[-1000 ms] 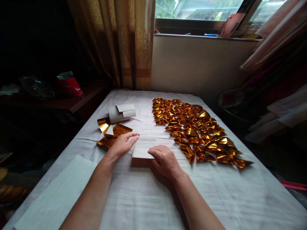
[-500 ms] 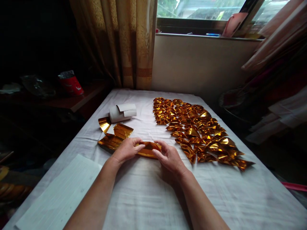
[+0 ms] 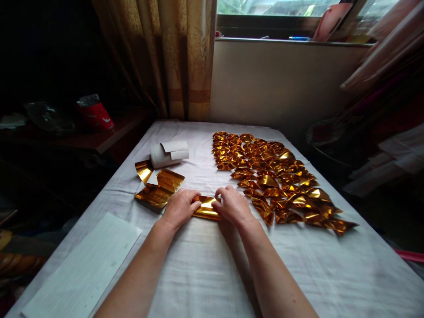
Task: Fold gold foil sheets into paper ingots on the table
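"Where's the gold foil strip (image 3: 206, 210)?"

"Between the left hand (image 3: 180, 206) and the right hand (image 3: 234, 205), on or just over the white cloth (image 3: 195, 269) (I can't tell which)."

"And the fingers?"

"Both sets pinch its ends, thumbs turned inward."

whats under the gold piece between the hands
White cloth shows in front of and beyond the gold piece. Whatever lies directly beneath it is covered, and the left hand and right hand partly hide its ends.
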Demonstrator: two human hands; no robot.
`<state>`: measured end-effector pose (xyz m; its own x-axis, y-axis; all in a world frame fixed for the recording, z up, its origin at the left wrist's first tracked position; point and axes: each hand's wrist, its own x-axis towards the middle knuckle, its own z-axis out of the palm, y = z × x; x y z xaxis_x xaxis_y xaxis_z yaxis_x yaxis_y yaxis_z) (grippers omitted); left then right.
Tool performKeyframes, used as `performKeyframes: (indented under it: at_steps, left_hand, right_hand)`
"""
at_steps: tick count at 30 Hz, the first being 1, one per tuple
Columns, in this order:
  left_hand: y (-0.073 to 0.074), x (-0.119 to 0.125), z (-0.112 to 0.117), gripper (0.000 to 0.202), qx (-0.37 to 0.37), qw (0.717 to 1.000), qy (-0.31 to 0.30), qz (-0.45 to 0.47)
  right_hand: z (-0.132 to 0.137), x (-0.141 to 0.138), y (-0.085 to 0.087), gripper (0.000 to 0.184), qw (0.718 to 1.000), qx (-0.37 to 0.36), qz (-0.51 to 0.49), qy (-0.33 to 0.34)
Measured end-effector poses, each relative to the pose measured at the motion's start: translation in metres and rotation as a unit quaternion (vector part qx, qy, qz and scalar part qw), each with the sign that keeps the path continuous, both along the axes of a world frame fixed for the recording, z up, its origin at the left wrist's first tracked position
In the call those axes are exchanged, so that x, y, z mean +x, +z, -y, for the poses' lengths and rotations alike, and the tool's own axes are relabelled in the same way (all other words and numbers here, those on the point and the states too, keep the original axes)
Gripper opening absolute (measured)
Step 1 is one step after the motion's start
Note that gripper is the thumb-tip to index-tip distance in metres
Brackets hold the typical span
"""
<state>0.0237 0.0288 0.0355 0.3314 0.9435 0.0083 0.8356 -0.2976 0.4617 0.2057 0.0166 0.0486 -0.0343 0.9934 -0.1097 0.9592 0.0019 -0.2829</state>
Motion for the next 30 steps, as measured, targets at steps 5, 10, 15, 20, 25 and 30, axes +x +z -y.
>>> performKeyframes:
  at_steps: [5,10,15,20,25,30]
  left_hand:
    - [-0.003,-0.001,0.0,0.027,0.025,0.999,0.002,-0.025]
    - [-0.005,0.0,0.001,0.029,0.035,0.999,0.006,-0.04]
    - [-0.002,0.002,0.003,0.018,0.043,0.999,0.005,-0.027]
    - [-0.003,0.002,0.002,0.008,0.051,0.999,-0.004,-0.016]
    - [-0.006,-0.001,-0.001,0.006,0.051,0.998,-0.019,0.029]
    - [0.002,-0.005,-0.004,0.005,-0.014,0.998,-0.021,0.062]
  right_hand:
    - [-0.002,0.001,-0.004,0.011,1.0,-0.013,0.007,0.014]
    - [0.0,0.002,-0.01,0.014,1.0,0.005,-0.014,0.012]
    - [0.001,0.002,-0.009,0.01,1.0,-0.007,-0.019,0.015]
    - [0.003,0.001,-0.006,0.015,1.0,0.0,-0.026,0.011]
    - [0.003,0.002,-0.004,0.023,0.999,-0.004,-0.037,0.013]
    - [-0.002,0.011,-0.006,0.01,0.995,-0.009,-0.099,0.024]
